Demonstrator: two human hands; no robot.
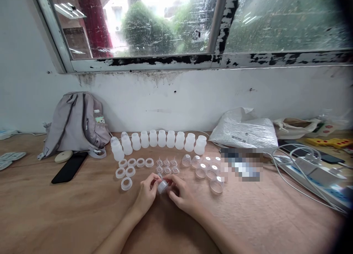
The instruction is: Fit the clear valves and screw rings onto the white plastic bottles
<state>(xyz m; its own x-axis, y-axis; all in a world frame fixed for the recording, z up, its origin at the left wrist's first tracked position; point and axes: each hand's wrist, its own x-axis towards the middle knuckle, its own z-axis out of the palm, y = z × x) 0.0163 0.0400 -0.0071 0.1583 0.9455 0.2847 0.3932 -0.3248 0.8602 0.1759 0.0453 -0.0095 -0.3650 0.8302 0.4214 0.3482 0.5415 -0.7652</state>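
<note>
In the middle of the table, my left hand (147, 192) and my right hand (181, 192) meet around a translucent bottle collar (162, 187). The left fingertips pinch its upper left side, where something clear, perhaps a nipple, is partly hidden by the fingers. Fingers of the right hand close on the collar's right side. Just beyond my hands stand clear bottle nipples (167, 170) in two rows. Loose collars (126, 183) lie to the left, and clear dome caps (216, 185) sit to the right. Frosted baby bottles (162, 139) form an arc behind; the two leftmost have caps on.
At the back left a grey backpack (77, 121) leans on the wall, with a black phone (70, 167) and a round beige object (63, 156) before it. A plastic-wrapped package (245, 131) lies back right. Cables and a power strip (328, 184) occupy the right side.
</note>
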